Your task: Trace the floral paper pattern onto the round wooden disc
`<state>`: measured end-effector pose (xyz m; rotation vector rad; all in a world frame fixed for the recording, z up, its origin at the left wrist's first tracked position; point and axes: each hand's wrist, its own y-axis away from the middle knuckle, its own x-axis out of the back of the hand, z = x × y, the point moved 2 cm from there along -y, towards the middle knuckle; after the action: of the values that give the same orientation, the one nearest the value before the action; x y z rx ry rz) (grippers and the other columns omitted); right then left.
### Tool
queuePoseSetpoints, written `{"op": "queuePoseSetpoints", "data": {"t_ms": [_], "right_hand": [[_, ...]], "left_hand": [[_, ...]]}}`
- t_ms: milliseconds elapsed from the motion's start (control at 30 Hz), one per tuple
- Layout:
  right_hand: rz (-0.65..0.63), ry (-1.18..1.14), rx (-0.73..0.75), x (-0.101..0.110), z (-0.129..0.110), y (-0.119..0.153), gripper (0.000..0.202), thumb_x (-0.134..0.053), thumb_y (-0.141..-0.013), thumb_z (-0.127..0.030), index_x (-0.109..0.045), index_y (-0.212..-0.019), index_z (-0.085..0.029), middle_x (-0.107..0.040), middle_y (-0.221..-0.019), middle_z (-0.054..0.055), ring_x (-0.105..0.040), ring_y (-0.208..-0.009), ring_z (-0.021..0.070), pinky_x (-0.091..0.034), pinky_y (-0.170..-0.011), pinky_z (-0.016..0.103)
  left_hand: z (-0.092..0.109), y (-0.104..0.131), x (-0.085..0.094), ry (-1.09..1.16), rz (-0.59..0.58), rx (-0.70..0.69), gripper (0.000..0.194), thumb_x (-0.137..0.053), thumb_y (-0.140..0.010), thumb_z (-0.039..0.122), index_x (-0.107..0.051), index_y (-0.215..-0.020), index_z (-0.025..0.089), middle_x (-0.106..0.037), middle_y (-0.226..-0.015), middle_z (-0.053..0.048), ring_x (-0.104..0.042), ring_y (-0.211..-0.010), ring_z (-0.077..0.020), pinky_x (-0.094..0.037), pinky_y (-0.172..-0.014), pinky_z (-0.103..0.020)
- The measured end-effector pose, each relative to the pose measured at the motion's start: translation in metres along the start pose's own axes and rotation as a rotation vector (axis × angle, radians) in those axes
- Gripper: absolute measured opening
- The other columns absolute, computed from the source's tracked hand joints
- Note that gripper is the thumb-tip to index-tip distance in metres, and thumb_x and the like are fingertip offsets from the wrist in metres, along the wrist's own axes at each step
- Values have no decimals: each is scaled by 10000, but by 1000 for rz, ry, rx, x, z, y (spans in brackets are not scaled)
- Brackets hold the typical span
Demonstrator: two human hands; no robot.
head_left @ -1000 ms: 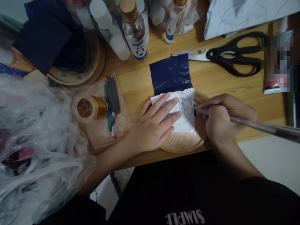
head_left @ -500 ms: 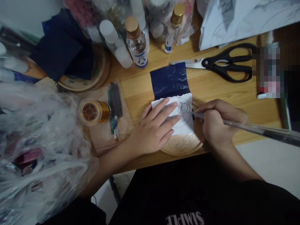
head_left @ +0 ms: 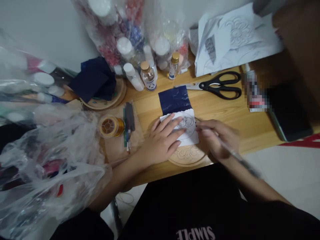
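My left hand [head_left: 161, 143] lies flat with fingers spread on a white paper [head_left: 191, 135] that bears a line drawing in a circle. Under the paper is a round wooden disc [head_left: 188, 156] with dark outlines on its lower part. A dark blue sheet [head_left: 175, 100] extends beyond the paper's far edge. At the paper's right edge, my right hand [head_left: 218, 138] is closed around a pen [head_left: 233, 153], blurred by motion, its tip close to the drawing.
Black-handled scissors [head_left: 217, 86] lie beyond the paper, near small bottles [head_left: 149, 78]. A wire spool [head_left: 111, 126] and tools [head_left: 128, 123] are on the left, beside plastic bags [head_left: 55, 166]. A phone [head_left: 288, 113] and a tube [head_left: 255, 90] lie right.
The head view has shifted, showing more of the back and right. My right hand has turned, and the pen now slants down toward my forearm. My left hand stays on the paper.
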<state>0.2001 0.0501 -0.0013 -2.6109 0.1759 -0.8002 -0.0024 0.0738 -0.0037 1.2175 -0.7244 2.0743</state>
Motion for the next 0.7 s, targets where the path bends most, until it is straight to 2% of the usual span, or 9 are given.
{"op": "queuePoseSetpoints", "data": {"t_ms": [67, 167, 400, 500, 600, 700], "right_hand": [[-86, 111, 137, 2, -5, 4, 229, -696, -798, -214, -706, -1025, -243, -776, -942, 30, -740, -874, 191, -608, -768, 325], [-152, 276, 323, 2, -12, 9, 259, -661, -800, -110, -681, -1043, -196, -778, -984, 54, -733, -966, 191, -598, -853, 328], [-205, 468, 446, -2, -12, 16, 222, -605, -828, -116, -667, -1037, -151, -774, -1034, 79, -725, -979, 197, -572, -846, 329], [-193, 483, 439, -2, -13, 15, 182, -596, -826, -130, -667, -994, -143, -779, -1002, 82, -730, -962, 192, -564, -816, 313], [-177, 481, 430, -2, -15, 13, 146, -571, -836, -151, -659, -952, -164, -783, -976, 65, -739, -923, 186, -564, -776, 307], [-168, 471, 422, -2, -17, 12, 148, -540, -844, -156, -653, -936, -180, -783, -949, 58, -738, -918, 185, -554, -760, 310]], "left_hand": [[0, 0, 0, 5, -7, 4, 347, -516, -975, 302, -595, -1299, 205, -499, -1497, -111, -351, -1449, -301, -343, -1123, -546], [0, 1, 1, 6, -23, 10, 351, -493, -985, 304, -599, -1303, 201, -493, -1503, -114, -339, -1457, -298, -330, -1134, -545], [-2, 0, -3, -7, -16, -13, 382, -473, -994, 347, -581, -1330, 200, -488, -1503, -121, -342, -1453, -302, -355, -1119, -551], [-4, 1, -1, -3, 29, -23, 327, -482, -975, 270, -634, -1253, 190, -503, -1481, -133, -374, -1434, -292, -381, -1121, -533], [-2, 2, 15, -97, 100, -4, 273, -495, -931, 166, -685, -1126, 161, -529, -1444, -155, -429, -1394, -295, -411, -1112, -518], [3, 4, 43, -315, 103, 115, 227, -507, -932, 163, -684, -1073, 162, -606, -1358, -134, -524, -1300, -294, -433, -1092, -527]]}}
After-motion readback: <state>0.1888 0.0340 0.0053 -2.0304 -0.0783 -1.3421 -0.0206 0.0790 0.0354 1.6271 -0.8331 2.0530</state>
